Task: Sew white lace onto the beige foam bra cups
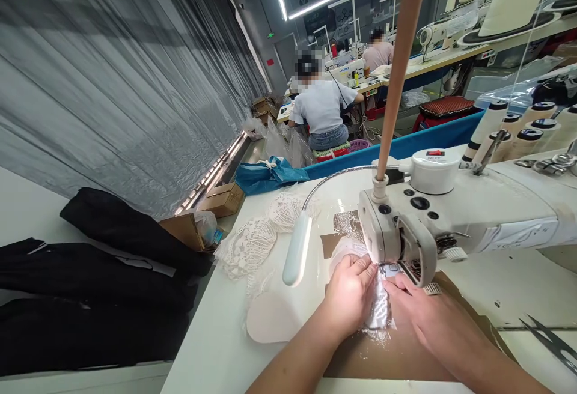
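Observation:
At the needle end of a white sewing machine (396, 214), a strip of white lace fabric (379, 310) lies on the brown work surface (369, 361). My left hand (349, 292) presses on the lace from the left, its fingers together and their tips close to the presser foot. From the right, the thumb and fingers of my right hand (421, 304) pinch the fabric's edge just below the needle area. Part of a pale, rounded piece (347, 250) shows behind my left hand. The needle itself is hidden by the machine head and my fingers.
A bendable lamp (297, 250) reaches over the left side. White lace pieces (252, 244) and a beige pad (273, 317) lie left. Thread snips (552, 343) rest at right, thread cones (527, 136) behind. A person (322, 109) sits ahead; dark clothes (99, 286) lie far left.

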Tool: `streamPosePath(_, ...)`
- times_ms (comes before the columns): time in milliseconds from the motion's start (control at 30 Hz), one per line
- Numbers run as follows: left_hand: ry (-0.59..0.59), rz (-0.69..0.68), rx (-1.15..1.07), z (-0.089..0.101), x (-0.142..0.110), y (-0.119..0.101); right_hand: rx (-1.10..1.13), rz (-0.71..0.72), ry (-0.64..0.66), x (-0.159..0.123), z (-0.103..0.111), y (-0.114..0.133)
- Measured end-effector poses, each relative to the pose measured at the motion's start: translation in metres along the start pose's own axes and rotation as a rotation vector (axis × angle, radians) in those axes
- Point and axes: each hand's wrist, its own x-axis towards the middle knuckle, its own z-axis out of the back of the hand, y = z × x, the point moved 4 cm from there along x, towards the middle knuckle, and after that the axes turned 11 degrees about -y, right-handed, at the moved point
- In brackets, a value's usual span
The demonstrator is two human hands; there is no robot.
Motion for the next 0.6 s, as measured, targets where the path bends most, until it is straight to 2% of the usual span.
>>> streamPosePath(167,0.036,0.038,0.13,0.005,-0.004,-0.002,0.005,-0.022,0.087,-0.006,-0.007,-0.005)
streamPosePath(267,0.068,0.047,0.201,0.004,-0.009,-0.004,-0.017,-0.013,0.045,-0.016,-0.016,-0.013)
streamPosePath(367,0.113,0.14,0.258,0.01,-0.014,-0.005,0.016,0.015,-0.01,-0.026,-0.029,-0.024)
streamPosePath(467,0.2,0.245,0.175,0.035,-0.024,-0.011,0.042,0.06,-0.032,-0.032,-0.038,-0.033)
streamPosePath(533,0.238,0.272,0.048,0.063,-0.039,-0.017,0.052,0.079,-0.033,-0.034,-0.041,-0.037)
streamPosePath(600,0.251,0.332,0.01,0.094,-0.063,-0.013,0.075,0.082,-0.023,-0.035,-0.042,-0.04)
